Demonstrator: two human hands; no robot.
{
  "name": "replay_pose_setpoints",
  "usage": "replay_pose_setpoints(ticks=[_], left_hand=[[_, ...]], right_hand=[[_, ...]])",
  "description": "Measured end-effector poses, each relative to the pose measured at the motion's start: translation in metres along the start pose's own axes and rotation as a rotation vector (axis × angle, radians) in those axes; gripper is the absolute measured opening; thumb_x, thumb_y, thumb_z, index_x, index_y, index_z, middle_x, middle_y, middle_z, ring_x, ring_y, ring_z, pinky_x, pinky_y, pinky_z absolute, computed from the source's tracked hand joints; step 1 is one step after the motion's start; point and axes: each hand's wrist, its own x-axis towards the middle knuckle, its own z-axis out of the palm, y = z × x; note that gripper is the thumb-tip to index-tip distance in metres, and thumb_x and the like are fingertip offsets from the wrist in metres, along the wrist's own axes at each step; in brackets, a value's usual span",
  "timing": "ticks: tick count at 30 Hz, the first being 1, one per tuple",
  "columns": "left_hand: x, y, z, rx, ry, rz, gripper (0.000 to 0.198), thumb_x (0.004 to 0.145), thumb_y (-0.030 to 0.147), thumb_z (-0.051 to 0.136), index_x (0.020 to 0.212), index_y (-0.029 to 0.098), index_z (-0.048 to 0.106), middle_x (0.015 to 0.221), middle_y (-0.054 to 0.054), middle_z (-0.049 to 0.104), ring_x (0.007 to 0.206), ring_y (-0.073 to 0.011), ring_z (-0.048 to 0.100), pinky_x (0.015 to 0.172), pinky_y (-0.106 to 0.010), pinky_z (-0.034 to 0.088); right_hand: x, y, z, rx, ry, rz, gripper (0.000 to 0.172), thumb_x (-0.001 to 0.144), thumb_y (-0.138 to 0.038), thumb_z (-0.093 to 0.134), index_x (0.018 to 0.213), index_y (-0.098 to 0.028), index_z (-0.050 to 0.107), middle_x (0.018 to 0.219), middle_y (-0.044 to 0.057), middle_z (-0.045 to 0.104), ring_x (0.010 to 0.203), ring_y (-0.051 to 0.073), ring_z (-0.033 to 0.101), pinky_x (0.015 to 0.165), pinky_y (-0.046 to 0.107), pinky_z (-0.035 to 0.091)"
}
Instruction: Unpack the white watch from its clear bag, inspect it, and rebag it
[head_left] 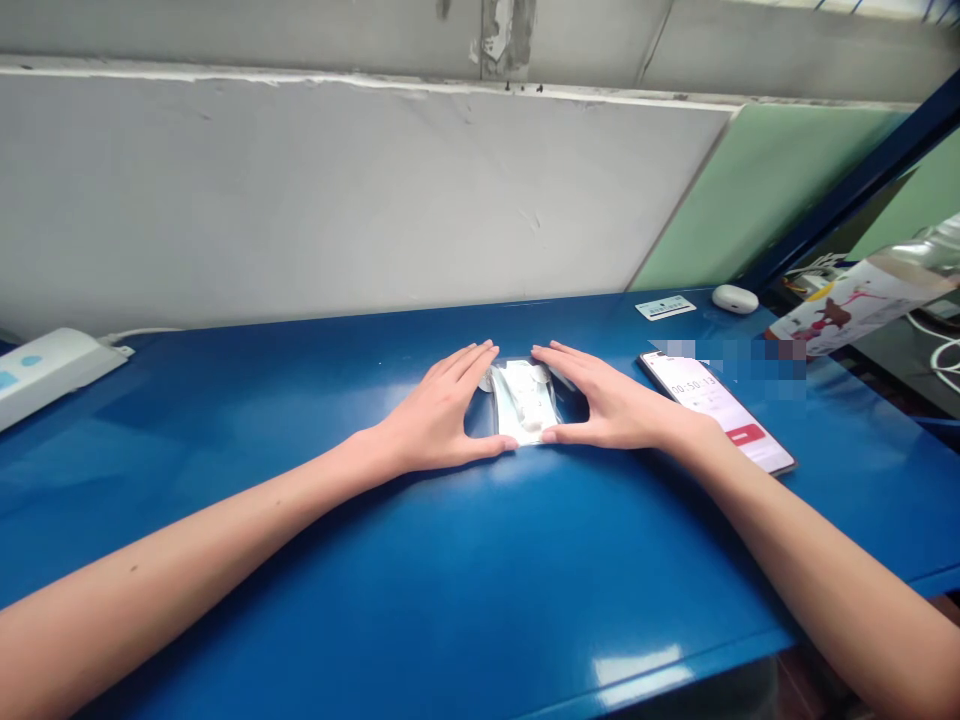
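At the far left a white box [60, 370] lies on the blue bench [450, 560], cut off by the edge of the view; its cord [146, 331] runs back along the wall [300, 200], probably so that the middle is free.

Next comes the left hand [439, 415], palm inward, with thumb and fingers spread wide into a C. Its fingertips are by the packet's far left corner and its thumb tip is at the near edge, seemingly touching; it does not close around anything.

The packet [525, 400], clear plastic with something white inside, lies flat on the bench between the two hands, square to the person, likely so both can reach it equally and keep it from sliding.

The right hand [611, 405] mirrors the left: a wide C, thumb tip at the near edge, fingers beside the far right corner, no closed grip. Whether either hand presses on the plastic I cannot tell.

Further right, a card [666, 308] lies near the wall. The phone [712, 410] is face up beside the right forearm, running digits showing, perhaps placed for a glance. Behind it sits a white case [735, 299], then a bottle [862, 300], slanting in view at the right edge.
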Motion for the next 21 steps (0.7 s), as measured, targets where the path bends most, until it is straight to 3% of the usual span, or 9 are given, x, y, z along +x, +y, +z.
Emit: replay_pose_setpoints(ticks=[6, 15, 21], left_hand=[[-0.0001, 0.0016, -0.0008, 0.015, -0.012, -0.014, 0.096, 0.079, 0.067, 0.064, 0.15, 0.008, 0.036, 0.156, -0.021, 0.039, 0.147, -0.0383, 0.031, 0.119, -0.052, 0.029], [0.0005, 0.0018, -0.0018, 0.033, -0.003, 0.004, 0.095, 0.079, 0.066, 0.065, 0.146, 0.004, 0.04, 0.151, -0.024, 0.043, 0.144, -0.0394, 0.035, 0.117, -0.053, 0.032], [0.0009, 0.0022, -0.0016, 0.016, 0.013, 0.014, 0.093, 0.078, 0.064, 0.068, 0.147, 0.009, 0.04, 0.151, -0.023, 0.045, 0.143, -0.0404, 0.037, 0.116, -0.055, 0.033]], right_hand=[[-0.0017, -0.0036, -0.0037, -0.024, -0.003, -0.009, 0.107, 0.078, -0.073, 0.062, 0.158, -0.012, 0.026, 0.163, 0.017, 0.03, 0.153, 0.036, 0.017, 0.119, 0.056, 0.03], [-0.0025, 0.0027, -0.0055, -0.024, -0.007, 0.032, 0.108, 0.073, -0.074, 0.067, 0.158, -0.018, 0.028, 0.165, 0.015, 0.026, 0.153, 0.038, 0.015, 0.121, 0.058, 0.025], [-0.0013, -0.0007, -0.0062, 0.003, -0.032, 0.059, 0.11, 0.071, -0.073, 0.068, 0.157, -0.018, 0.028, 0.165, 0.016, 0.025, 0.153, 0.038, 0.014, 0.12, 0.059, 0.024]])
